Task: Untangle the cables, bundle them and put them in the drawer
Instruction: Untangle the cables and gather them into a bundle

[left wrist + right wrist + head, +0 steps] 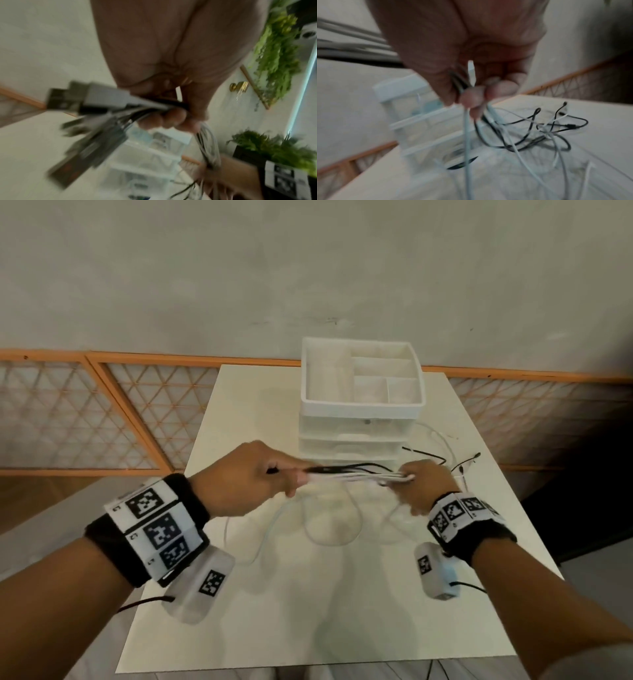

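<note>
Cables [359,472] stretched between my left hand [253,474] and right hand [428,484], fingers clamped round them; best keep strands taut, plugs aligned, loose tails clear of bench [308,611].

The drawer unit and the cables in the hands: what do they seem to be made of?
Drawer unit: probably plastic, white, partly translucent on the drawer fronts, with thin moulded dividers in the top tray.
Cables: flexible black and white sheathing, likely rubber or soft plastic, since they bend in loose loops. The plugs look grey and metallic at the tips, though blurred.
</note>
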`<state>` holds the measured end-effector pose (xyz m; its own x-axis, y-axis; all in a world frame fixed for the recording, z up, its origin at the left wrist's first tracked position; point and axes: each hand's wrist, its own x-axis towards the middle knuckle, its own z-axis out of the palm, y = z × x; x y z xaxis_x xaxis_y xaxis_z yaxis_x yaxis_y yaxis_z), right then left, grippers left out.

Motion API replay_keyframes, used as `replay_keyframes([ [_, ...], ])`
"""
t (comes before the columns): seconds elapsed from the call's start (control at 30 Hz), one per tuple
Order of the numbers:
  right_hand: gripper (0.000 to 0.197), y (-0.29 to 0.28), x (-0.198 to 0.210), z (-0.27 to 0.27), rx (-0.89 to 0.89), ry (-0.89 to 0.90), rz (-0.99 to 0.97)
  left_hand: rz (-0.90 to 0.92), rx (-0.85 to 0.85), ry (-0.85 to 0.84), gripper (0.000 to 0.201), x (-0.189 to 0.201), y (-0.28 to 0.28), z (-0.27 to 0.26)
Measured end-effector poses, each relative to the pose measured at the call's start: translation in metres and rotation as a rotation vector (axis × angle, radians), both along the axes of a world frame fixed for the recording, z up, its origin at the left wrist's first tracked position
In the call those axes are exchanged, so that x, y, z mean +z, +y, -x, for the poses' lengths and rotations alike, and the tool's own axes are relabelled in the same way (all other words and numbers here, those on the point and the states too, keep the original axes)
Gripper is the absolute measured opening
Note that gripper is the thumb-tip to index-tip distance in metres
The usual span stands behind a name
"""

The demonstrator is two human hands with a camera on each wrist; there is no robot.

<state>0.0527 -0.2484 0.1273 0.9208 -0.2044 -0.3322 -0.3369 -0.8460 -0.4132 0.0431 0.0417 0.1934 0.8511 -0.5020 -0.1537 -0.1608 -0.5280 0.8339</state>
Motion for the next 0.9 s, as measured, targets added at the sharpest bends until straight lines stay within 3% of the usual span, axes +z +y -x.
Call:
replay_keyframes([
  [0.07,0.019,-0.014,-0.009,-0.003,-0.146,-0.409,0.132,-0.176,0.025,0.069,0.018,-0.019,0.006,0.0],
  [0.1,0.026,-0.013,-0.013,-0.002,-0.163,-0.582,0.109,-0.255,0.058,0.081,0.018,-0.031,0.006,-0.001],
  [0.13,0.032,-0.012,-0.02,-0.002,-0.143,-0.649,0.061,-0.308,0.103,0.093,0.02,-0.045,0.006,-0.002],
  [0.17,0.04,-0.008,-0.026,-0.001,-0.1,-0.59,0.012,-0.327,0.156,0.113,0.023,-0.057,0.006,-0.001],
  [0.27,0.082,0.009,-0.052,0.012,-0.06,-0.174,0.0,-0.251,0.301,0.118,0.027,-0.079,0.003,0.002],
  [0.3,0.084,0.017,-0.059,0.022,-0.067,-0.158,0.039,-0.209,0.343,0.1,0.026,-0.081,0.003,0.002],
  [0.37,0.059,0.037,-0.073,0.041,0.0,-0.317,0.07,-0.149,0.422,0.071,0.023,-0.08,0.002,0.0],
  [0.43,0.032,0.058,-0.089,0.054,0.187,-0.3,0.025,-0.183,0.423,0.031,0.025,-0.079,0.001,-0.004],
  [0.47,0.032,0.067,-0.098,0.057,0.293,-0.19,-0.001,-0.216,0.388,0.02,0.026,-0.077,-0.001,-0.006],
  [0.53,0.05,0.081,-0.114,0.061,0.414,0.069,-0.003,-0.257,0.306,0.03,0.023,-0.075,-0.007,-0.011],
  [0.6,0.061,0.089,-0.125,0.06,0.378,0.165,0.052,-0.29,0.267,0.056,0.02,-0.074,-0.013,-0.013],
  [0.67,0.054,0.096,-0.13,0.063,0.352,0.184,0.112,-0.323,0.298,0.061,0.024,-0.076,-0.017,-0.013],
  [0.8,0.025,0.097,-0.117,0.068,0.52,0.22,0.108,-0.173,0.352,0.135,0.024,-0.079,-0.021,-0.012],
  [0.9,0.022,0.091,-0.078,0.054,0.524,-0.032,-0.122,-0.055,0.305,0.157,0.021,-0.078,-0.029,-0.009],
])
